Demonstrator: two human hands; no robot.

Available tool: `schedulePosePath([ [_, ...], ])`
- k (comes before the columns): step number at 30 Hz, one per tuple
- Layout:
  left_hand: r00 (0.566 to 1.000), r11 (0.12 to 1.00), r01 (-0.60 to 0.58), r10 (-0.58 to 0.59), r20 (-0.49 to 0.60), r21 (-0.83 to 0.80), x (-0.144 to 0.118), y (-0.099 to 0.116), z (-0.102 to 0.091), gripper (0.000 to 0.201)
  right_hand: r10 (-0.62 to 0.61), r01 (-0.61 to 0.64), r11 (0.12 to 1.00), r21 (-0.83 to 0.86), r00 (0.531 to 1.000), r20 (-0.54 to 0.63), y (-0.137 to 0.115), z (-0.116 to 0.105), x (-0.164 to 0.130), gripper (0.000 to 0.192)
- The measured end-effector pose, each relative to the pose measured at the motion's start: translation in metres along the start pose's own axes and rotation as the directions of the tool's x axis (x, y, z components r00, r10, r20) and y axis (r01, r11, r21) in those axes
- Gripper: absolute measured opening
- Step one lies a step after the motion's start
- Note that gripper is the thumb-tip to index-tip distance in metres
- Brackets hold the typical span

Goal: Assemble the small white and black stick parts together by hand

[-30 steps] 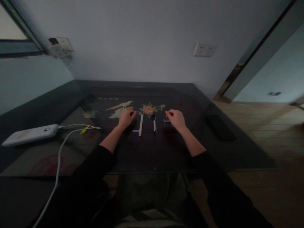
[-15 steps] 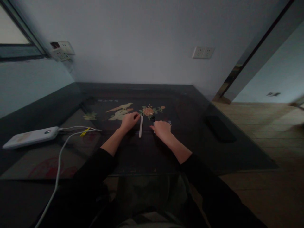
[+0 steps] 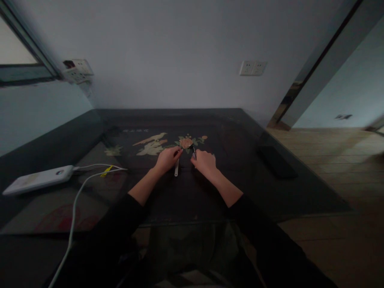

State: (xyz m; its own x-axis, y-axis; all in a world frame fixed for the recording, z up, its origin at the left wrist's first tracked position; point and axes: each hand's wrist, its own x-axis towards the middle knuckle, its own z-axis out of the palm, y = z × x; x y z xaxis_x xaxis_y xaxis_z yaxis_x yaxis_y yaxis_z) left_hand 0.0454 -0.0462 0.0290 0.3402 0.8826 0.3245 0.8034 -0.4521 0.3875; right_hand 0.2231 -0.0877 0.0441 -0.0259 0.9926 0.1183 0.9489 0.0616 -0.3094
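Note:
A slim pale metal strip (image 3: 176, 171) with a small hole at its near end lies on the dark glass-topped table. Over its far part sits my left hand (image 3: 168, 158), fingers closed in a pinch; whether they grip the strip or some smaller thing is hidden. My right hand (image 3: 205, 161), just to the right, is closed around a small tool with a thin dark metal tip (image 3: 193, 151). Most of that tool is covered by the fingers, so its kind does not show. Its tip points away from me, over the printed flower (image 3: 186, 143).
A white power bank (image 3: 39, 179) lies at the left, its white cable (image 3: 75, 204) running down toward me. At the right lies a dark flat object (image 3: 276, 162). The table's dark top (image 3: 240, 180) meets a wall with sockets (image 3: 252, 68).
My left hand has shifted right and a little nearer, so that it now covers the strip's far part. My right hand stays about where it was, with the tool's tip more visible.

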Motion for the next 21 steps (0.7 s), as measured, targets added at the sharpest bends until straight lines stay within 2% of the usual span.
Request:
schedulePosePath([
  [4,0.999,0.986,0.032,-0.036,-0.02,-0.165,-0.003,0.008,-0.001,0.04,-0.014,0.038,0.974,0.223,0.994,-0.108,0.011,-0.006,0.004,0.021],
  [7,0.997,0.932,0.051,-0.066,-0.028,-0.359,-0.002,0.015,0.002,0.04,-0.066,0.137,0.861,0.49,0.985,-0.159,0.018,-0.003,0.007,0.026],
  [10,0.995,0.816,0.086,-0.103,0.002,-0.571,-0.001,0.023,0.006,0.04,-0.078,0.178,0.744,0.644,0.98,-0.18,0.019,0.005,0.007,0.026],
  [13,0.991,0.684,0.124,-0.128,0.048,-0.719,-0.001,0.03,0.011,0.041,-0.122,0.202,0.689,0.696,0.979,-0.164,0.012,0.011,0.002,0.026],
  [16,0.992,0.597,0.094,-0.122,0.025,-0.796,-0.004,0.036,0.013,0.039,-0.18,0.261,0.705,0.66,0.965,-0.19,0.003,0.013,-0.005,0.022],
  [18,0.988,0.605,0.069,-0.149,-0.028,-0.793,-0.006,0.037,0.011,0.036,-0.222,0.302,0.724,0.62,0.953,-0.205,-0.001,0.012,-0.009,0.023],
  [21,0.974,0.612,0.027,-0.195,-0.117,-0.791,-0.008,0.039,0.005,0.031,-0.265,0.334,0.706,0.625,0.942,-0.204,-0.003,0.009,-0.009,0.024],
])
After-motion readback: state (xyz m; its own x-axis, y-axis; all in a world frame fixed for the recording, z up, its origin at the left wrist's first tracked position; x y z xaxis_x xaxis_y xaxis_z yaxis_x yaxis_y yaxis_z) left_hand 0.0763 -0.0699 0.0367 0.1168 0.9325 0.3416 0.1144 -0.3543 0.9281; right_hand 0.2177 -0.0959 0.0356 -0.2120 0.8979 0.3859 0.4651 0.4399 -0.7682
